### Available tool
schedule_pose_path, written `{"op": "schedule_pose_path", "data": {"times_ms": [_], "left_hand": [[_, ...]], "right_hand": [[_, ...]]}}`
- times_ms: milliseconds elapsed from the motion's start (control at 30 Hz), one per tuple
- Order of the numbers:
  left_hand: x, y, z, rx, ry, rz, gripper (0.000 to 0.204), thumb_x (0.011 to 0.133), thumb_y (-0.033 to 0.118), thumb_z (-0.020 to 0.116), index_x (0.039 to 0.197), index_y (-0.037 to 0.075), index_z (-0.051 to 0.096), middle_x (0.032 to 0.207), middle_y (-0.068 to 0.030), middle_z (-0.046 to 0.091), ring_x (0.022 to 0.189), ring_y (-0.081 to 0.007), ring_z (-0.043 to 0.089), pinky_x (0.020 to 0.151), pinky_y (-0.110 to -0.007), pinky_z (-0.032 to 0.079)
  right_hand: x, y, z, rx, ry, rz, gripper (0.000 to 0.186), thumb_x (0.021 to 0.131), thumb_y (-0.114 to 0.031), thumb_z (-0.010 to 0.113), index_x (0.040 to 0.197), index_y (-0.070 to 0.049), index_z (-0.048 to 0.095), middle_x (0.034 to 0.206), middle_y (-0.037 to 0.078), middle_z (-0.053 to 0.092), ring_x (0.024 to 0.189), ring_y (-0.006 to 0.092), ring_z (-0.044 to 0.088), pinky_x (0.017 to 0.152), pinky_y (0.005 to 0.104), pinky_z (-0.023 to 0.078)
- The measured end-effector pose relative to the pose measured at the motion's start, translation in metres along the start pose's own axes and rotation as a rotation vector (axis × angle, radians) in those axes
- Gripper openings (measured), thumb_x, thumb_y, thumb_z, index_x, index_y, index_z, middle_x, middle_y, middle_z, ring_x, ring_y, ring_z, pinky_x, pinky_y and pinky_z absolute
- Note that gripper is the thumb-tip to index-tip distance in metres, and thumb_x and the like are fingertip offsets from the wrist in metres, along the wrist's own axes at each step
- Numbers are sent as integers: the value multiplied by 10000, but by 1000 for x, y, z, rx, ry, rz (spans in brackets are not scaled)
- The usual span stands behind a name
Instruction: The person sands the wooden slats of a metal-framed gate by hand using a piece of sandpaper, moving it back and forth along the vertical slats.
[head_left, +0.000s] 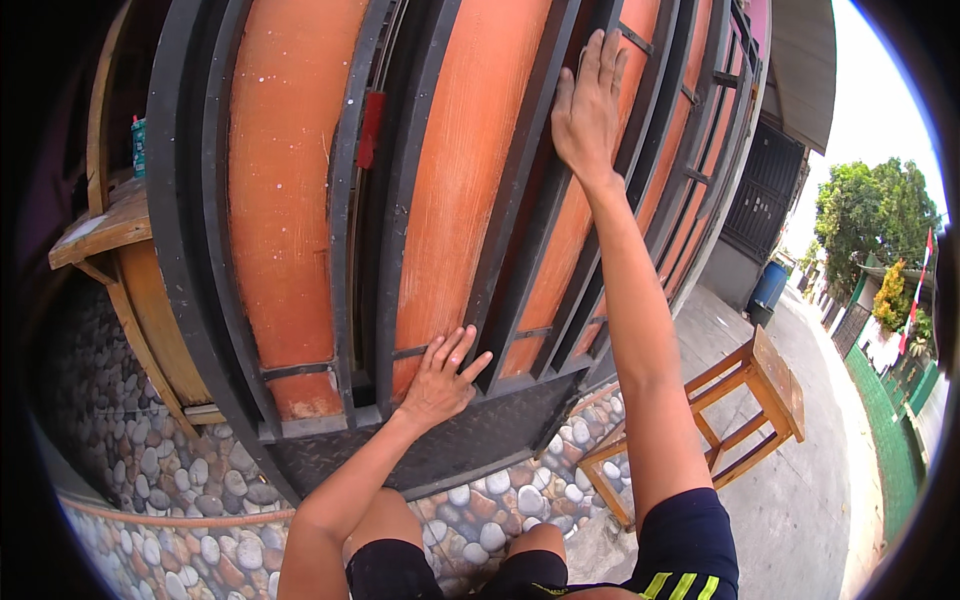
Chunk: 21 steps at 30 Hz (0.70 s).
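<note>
A tall gate of orange panels (465, 170) and dark metal bars (405, 200) stands in front of me. My left hand (440, 385) lies on its lower part, with fingers spread near the bottom of one orange panel. Higher up and to the right, my right hand (592, 112) rests flat over a dark bar and the edge of a panel, arm stretched out. I see nothing held in either hand. Along the bottom of the gate runs a dark metal plate (430, 445). A red piece (371, 130) shows in a gap between bars on the left.
A wooden stool (755, 395) stands close by my right arm on the concrete path (800, 370). At left is a wooden counter (120, 225). Pebble-patterned flooring (490, 510) lies underneath. Farther off stand a blue barrel (768, 285) and a green wall (865, 400).
</note>
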<state>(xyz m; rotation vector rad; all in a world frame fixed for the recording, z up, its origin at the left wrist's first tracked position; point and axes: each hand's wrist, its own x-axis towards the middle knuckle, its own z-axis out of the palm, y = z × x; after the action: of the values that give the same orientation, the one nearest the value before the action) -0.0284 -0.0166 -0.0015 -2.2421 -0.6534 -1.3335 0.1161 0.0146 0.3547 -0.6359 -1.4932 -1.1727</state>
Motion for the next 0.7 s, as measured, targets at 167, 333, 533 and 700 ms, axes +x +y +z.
{"op": "schedule_pose_path", "data": {"times_ms": [167,333,533,700], "left_hand": [[5,5,5,-57,53,4,887,677,92,686,1424,236,232,1491,-124,223,1362,-296,256,1114,-460,256],[-8,-2,-5,28,7,-36,828,686,111,682,1405,217,288,1490,-123,227,1362,-298,255,1123,-447,244],[-1,-1,-3,21,-7,-11,820,689,148,698,1399,222,294,1484,-124,228,1365,-293,245,1131,-438,226],[-1,4,3,4,9,6,830,693,155,704,1405,218,283,1479,-128,233,1368,-291,238,1131,-439,226]], "right_hand": [[67,35,8,-98,135,-50,554,964,-157,392,1420,85,191,1478,277,211,1389,391,180,1153,402,143],[-133,-50,-10,125,-146,109,610,930,-81,429,1473,-22,157,1549,172,61,1427,362,15,1152,454,91],[-20,0,-2,72,-48,-37,601,943,-124,447,1451,32,168,1527,231,85,1413,404,48,1145,463,114],[129,70,18,-30,73,-26,593,958,-174,395,1416,109,147,1475,315,167,1390,413,156,1156,403,122]]}}
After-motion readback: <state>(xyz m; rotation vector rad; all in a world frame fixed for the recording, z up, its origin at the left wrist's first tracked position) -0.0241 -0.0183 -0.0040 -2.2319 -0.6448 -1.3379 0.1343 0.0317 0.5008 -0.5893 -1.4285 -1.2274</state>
